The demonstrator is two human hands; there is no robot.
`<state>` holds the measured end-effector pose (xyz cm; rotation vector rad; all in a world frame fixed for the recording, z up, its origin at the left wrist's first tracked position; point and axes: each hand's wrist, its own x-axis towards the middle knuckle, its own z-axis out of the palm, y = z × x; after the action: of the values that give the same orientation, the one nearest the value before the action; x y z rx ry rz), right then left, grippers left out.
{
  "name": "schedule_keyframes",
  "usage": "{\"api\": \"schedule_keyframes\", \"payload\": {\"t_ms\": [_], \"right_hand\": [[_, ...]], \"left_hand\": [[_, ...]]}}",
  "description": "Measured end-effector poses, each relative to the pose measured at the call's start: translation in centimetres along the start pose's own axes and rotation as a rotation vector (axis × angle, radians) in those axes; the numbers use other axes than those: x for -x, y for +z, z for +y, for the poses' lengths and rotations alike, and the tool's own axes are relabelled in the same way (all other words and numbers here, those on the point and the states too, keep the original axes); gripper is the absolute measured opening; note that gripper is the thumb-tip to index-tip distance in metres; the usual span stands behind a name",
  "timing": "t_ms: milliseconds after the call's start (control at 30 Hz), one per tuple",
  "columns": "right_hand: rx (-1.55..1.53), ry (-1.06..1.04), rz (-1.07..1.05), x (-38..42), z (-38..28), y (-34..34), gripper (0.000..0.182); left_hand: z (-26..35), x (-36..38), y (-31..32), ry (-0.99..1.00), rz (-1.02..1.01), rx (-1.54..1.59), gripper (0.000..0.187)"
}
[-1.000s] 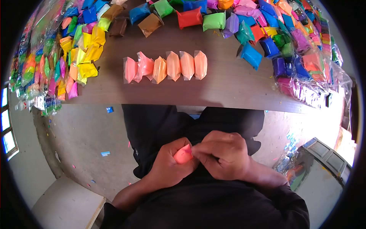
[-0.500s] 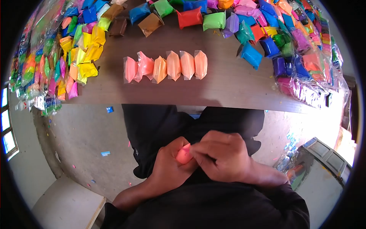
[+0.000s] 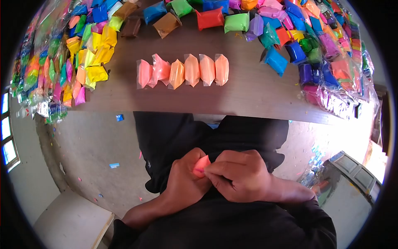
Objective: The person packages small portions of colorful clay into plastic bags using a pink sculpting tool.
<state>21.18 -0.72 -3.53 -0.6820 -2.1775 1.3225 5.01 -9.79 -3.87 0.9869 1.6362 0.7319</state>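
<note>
Over my lap, my left hand [image 3: 187, 173] is closed around a small coral-pink clay packet [image 3: 202, 162], its top end showing above the thumb and fingers. My right hand [image 3: 240, 174] is closed in a pinch against the packet's right side. A darker pink bit shows at those fingertips; whatever they pinch is too small to make out. Beyond my hands, several clear-wrapped clay packets in pink and orange tones stand in a row on the brown table, among them a pink packet [image 3: 144, 74] at the left end and a peach packet [image 3: 222, 69] at the right end.
Heaps of coloured packets cover the table's [image 3: 182, 101] left and right sides, with yellow packets [image 3: 97, 74] and a blue packet [image 3: 275, 61] at their inner edges. Clear plastic [image 3: 338, 99] hangs at the right corner. Scraps such as a blue wrapper [image 3: 120, 118] lie on the floor.
My right hand has shifted slightly down and left, its fingertips now lower on the packet. More of the packet's top shows. The view has shifted slightly.
</note>
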Motion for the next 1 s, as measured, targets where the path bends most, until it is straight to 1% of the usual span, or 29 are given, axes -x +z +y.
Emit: {"api": "schedule_keyframes", "payload": {"t_ms": [33,100,133,200,233,300,333,400,433,500,533,567,633,667,700,767,800,833,900,1000], "right_hand": [[-0.001,0.001,0.0,0.0,0.1,-0.1,0.013],[0.03,0.073,0.046,-0.2,0.3,-0.4,0.014],[0.031,0.072,0.045,-0.2,0.3,-0.3,0.014],[0.014,-0.013,0.003,0.2,0.0,0.1,0.013],[0.014,-0.011,0.004,0.1,0.0,0.0,0.013],[0.031,0.086,0.065,-0.2,0.2,-0.3,0.014],[0.031,0.083,0.065,-0.2,0.1,-0.2,0.014],[-0.014,-0.008,-0.027,0.3,0.0,0.0,0.013],[-0.013,-0.007,-0.026,0.2,0.1,-0.1,0.013],[0.097,0.072,0.072,-0.4,0.6,-0.5,0.014],[0.078,0.115,0.144,-0.8,0.3,-0.6,0.014],[0.078,0.111,0.146,-0.8,0.4,-0.5,0.014],[-0.062,-0.091,0.038,-0.3,0.4,-0.3,0.015],[-0.055,-0.058,-0.014,0.2,0.6,-0.2,0.016],[-0.05,-0.062,-0.01,0.1,0.9,-0.2,0.016],[0.151,0.024,0.196,-0.4,1.3,-0.4,0.017],[0.077,0.015,0.144,-0.5,1.1,-0.8,0.02],[0.075,0.015,0.144,-0.3,0.9,-0.6,0.02],[0.044,-0.103,0.013,0.0,0.5,-0.1,0.015],[0.089,-0.107,0.029,-0.5,0.9,-0.8,0.016]], "left_hand": [[0.0,0.0,0.0,-0.008,0.006,0.012,0.025],[0.1,0.0,0.1,-0.012,0.013,0.027,0.025],[0.0,-0.1,0.1,-0.006,0.01,0.02,0.025],[0.0,0.0,0.1,-0.003,0.006,0.011,0.026],[0.0,0.0,0.1,-0.01,0.014,0.004,0.025],[0.1,0.0,0.2,-0.012,0.024,-0.002,0.025],[0.0,0.0,0.1,-0.016,0.007,0.003,0.025],[0.0,0.1,0.0,-0.022,-0.011,0.004,0.025],[0.1,0.1,0.0,-0.023,0.0,-0.001,0.024],[0.5,-0.1,0.2,-0.019,0.012,-0.005,0.023],[0.9,-0.3,0.3,-0.013,0.034,-0.006,0.023],[1.1,-0.5,0.3,-0.008,0.058,-0.009,0.023],[0.7,-0.2,-0.2,0.01,0.034,0.003,0.023],[0.6,-0.3,-0.3,0.032,0.008,0.016,0.023],[0.6,-0.4,-0.2,0.039,0.007,0.014,0.023],[0.6,-0.5,0.0,-0.057,0.027,-0.015,0.023],[0.5,-0.5,0.0,-0.057,0.028,-0.016,0.023],[0.4,-0.3,-0.1,-0.043,0.012,0.012,0.024],[0.5,-0.3,-0.1,-0.025,-0.004,0.039,0.024],[0.6,-0.4,0.0,-0.027,0.045,0.009,0.024]]}}
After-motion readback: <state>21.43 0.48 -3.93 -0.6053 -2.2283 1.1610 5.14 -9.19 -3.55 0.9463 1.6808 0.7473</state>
